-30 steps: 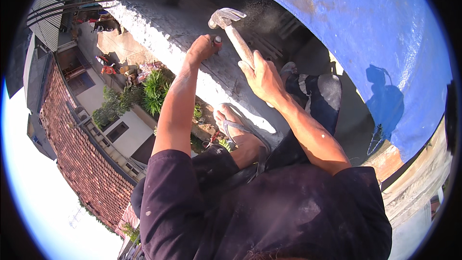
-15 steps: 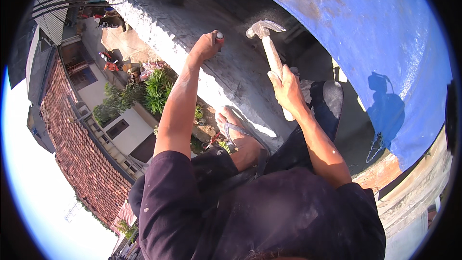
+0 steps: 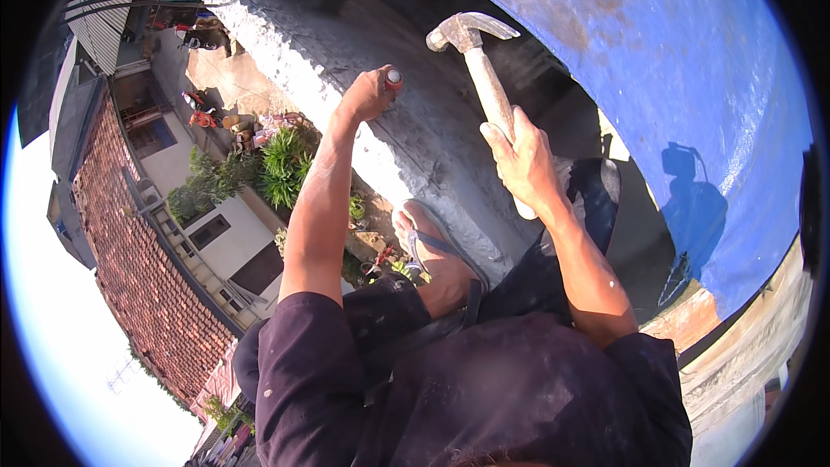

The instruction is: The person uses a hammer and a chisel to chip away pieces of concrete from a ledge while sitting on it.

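R hand (image 3: 526, 163) is grasping pale-handled steel claw hammer (image 3: 489, 91), head showing nearer blue tarp (image 3: 661, 43) edge vs. before; L hand (image 3: 367, 97) clenching red round-ended tool (image 3: 394, 79).

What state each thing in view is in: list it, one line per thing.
Left hand: closed around the red tool
Red tool: gripped, mostly hidden by the hand
Right hand: closed around the hammer's handle
Claw hammer: held, its head apart from the red tool
Ledge: rough-edged, partly sunlit
Sandal: worn on a foot
Blue sheet: spread out, stained, shadow across it
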Motion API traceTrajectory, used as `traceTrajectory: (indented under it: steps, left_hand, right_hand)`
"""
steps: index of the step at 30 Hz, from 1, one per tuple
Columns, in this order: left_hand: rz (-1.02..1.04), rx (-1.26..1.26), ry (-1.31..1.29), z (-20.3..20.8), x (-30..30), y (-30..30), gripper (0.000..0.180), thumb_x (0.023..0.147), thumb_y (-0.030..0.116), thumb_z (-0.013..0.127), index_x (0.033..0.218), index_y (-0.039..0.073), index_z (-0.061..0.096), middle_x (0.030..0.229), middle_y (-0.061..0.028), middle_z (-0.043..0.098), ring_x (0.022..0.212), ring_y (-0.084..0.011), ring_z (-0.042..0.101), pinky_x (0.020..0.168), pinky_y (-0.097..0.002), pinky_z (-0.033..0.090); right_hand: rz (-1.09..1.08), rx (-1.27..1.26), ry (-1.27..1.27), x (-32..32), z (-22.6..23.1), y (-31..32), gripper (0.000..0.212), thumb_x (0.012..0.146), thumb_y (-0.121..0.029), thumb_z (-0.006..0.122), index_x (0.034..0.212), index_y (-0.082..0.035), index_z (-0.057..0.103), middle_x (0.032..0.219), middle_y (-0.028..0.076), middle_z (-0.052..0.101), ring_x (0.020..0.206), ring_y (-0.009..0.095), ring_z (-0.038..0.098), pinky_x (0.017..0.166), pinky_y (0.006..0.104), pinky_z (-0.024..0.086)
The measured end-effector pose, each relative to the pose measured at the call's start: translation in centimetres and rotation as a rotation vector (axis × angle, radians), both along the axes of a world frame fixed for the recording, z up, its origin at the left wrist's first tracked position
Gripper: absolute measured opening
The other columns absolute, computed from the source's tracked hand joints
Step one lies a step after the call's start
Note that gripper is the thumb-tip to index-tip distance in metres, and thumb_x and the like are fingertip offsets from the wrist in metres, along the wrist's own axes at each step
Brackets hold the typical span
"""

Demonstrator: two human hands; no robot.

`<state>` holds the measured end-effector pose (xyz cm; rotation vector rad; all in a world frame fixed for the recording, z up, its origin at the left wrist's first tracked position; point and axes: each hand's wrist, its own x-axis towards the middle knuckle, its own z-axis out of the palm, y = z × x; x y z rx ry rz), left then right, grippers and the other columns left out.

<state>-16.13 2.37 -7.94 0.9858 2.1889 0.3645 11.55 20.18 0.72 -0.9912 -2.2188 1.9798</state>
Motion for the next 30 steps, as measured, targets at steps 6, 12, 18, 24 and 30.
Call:
traceTrajectory:
  steps: [6,12,18,24,30]
  left_hand:
    - [-0.019,-0.004,-0.022,0.9,-0.2,1.4,0.023,0.085,0.011,0.066,0.107,0.004,0.063,0.094,-0.0226,0.072,0.098,-0.0438,0.067,0.081,-0.0472,0.054]
    - [0.013,-0.026,-0.050,-0.5,0.0,0.5,0.029,0.086,0.012,0.066,0.114,0.003,0.064,0.101,-0.0230,0.072,0.102,-0.0429,0.067,0.085,-0.0460,0.054]
    - [0.054,-0.005,-0.050,-1.4,0.0,-0.3,0.033,0.086,0.013,0.067,0.118,0.001,0.064,0.103,-0.0219,0.073,0.103,-0.0417,0.068,0.087,-0.0451,0.054]
    - [-0.001,-0.018,-0.067,-1.0,0.2,0.7,0.021,0.087,0.011,0.065,0.106,0.003,0.065,0.095,-0.0228,0.071,0.095,-0.0419,0.069,0.081,-0.0459,0.053]
    - [0.027,-0.083,-0.077,-1.3,0.0,-0.5,0.019,0.086,0.012,0.065,0.103,0.003,0.064,0.092,-0.0222,0.071,0.093,-0.0417,0.069,0.079,-0.0464,0.052]
  right_hand:
    - [0.002,0.002,0.023,-0.5,1.1,0.0,0.044,0.102,-0.037,0.062,0.090,0.003,0.048,0.059,0.021,0.054,0.050,0.034,0.058,0.050,0.0431,0.042]
    - [-0.086,-0.016,0.131,-2.4,3.0,1.1,0.040,0.103,-0.035,0.063,0.095,0.002,0.052,0.059,0.014,0.054,0.050,0.021,0.055,0.049,0.0372,0.042]
    - [-0.271,-0.076,0.363,-5.0,4.1,0.5,0.035,0.104,-0.033,0.062,0.096,0.000,0.050,0.060,0.006,0.055,0.049,0.012,0.055,0.045,0.0309,0.043]
    - [0.038,0.201,0.023,-4.2,-5.1,-4.1,0.034,0.103,-0.029,0.059,0.098,0.003,0.050,0.073,0.026,0.064,0.074,0.048,0.067,0.060,0.0460,0.050]
    - [-0.017,-0.016,-0.020,-1.8,-1.0,-3.0,0.039,0.103,-0.035,0.059,0.097,0.003,0.051,0.067,0.022,0.062,0.062,0.044,0.065,0.053,0.0442,0.047]
